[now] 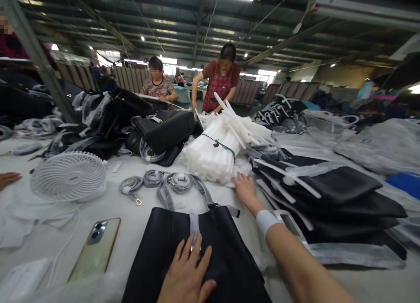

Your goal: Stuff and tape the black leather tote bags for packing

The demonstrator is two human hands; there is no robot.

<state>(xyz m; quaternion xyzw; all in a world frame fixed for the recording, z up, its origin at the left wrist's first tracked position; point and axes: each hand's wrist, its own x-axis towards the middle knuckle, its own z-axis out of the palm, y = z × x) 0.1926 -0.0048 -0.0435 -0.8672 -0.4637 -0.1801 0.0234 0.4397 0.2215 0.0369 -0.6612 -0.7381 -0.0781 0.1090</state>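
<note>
A black handbag [236, 263] lies on the white-covered table in front of me, its wrapped handles pointing away. My left hand [188, 268] rests on the bag with its fingers spread, over the strip of clear wrap at its top middle. My right hand [245, 188] reaches forward past the bag, fingers stretched out. Its fingertips are at the near right edge of a tied bundle of white wrapping material [210, 156]; whether they press on it I cannot tell. A wrapped, coiled strap [180, 182] sits by the bag's handles.
On the left are a white fan [72, 176], a phone [95, 250] and another person's hand [9, 179]. Stacked black bags [341, 189] stand right of my arm. More black bags [164, 128] pile up behind. A person in a checked apron [221, 84] works across the table.
</note>
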